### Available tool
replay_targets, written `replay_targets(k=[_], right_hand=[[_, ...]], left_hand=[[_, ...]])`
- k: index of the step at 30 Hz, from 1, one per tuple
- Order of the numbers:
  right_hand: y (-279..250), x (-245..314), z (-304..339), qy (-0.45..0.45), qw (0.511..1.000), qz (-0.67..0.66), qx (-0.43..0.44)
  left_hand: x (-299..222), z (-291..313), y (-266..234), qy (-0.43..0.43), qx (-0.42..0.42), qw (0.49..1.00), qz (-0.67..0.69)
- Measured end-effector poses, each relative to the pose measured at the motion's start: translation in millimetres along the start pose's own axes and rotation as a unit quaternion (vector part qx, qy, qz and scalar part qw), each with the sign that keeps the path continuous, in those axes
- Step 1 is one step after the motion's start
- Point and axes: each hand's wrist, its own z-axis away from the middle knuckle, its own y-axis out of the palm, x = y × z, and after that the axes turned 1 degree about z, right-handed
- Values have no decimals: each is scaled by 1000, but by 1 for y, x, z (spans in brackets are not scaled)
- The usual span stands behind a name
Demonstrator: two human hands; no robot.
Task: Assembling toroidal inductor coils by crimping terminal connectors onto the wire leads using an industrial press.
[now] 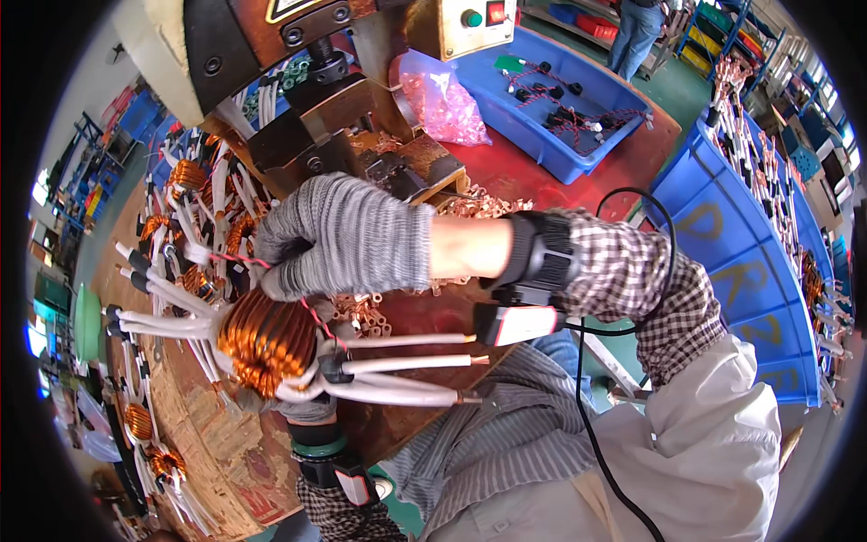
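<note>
A large copper-wound coil (271, 339) with thick white sleeved leads (411, 365) is in front of me, at the table's near side. My left hand (312, 412), in a grey glove, holds it from beneath; the coil hides most of its fingers. Over the coil's upper edge, my right hand (339, 237), also gloved in grey, is closed with its fingers curled. A thin twisted red wire (237, 259) with a small white connector (196, 254) runs into that grip. The wire comes out below, toward the black band (336, 367) around the leads.
A press (312, 117) stands just beyond my right hand, copper terminals (488, 203) scattered around its base. More coils (187, 174) with leads are heaped at left. Behind sit a pink-filled plastic bag (444, 104) and a blue tray (560, 154). A large blue bin (731, 262) flanks my right.
</note>
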Motion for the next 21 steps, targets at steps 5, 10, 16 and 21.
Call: replay_targets(k=[5, 10, 16, 21], right_hand=[[-18, -48, 28, 84, 977, -194, -6], [-3, -47, 24, 133, 988, -68, 45], [-32, -53, 95, 167, 929, -229, 239], [-34, -63, 111, -94, 951, 279, -91]], left_hand=[[-154, 64, -116, -143, 82, 984, 62], [-148, 39, -66, -198, 133, 963, 125], [-154, 21, -54, -95, 385, 918, 1], [-145, 10, -64, -54, 389, 919, 33]])
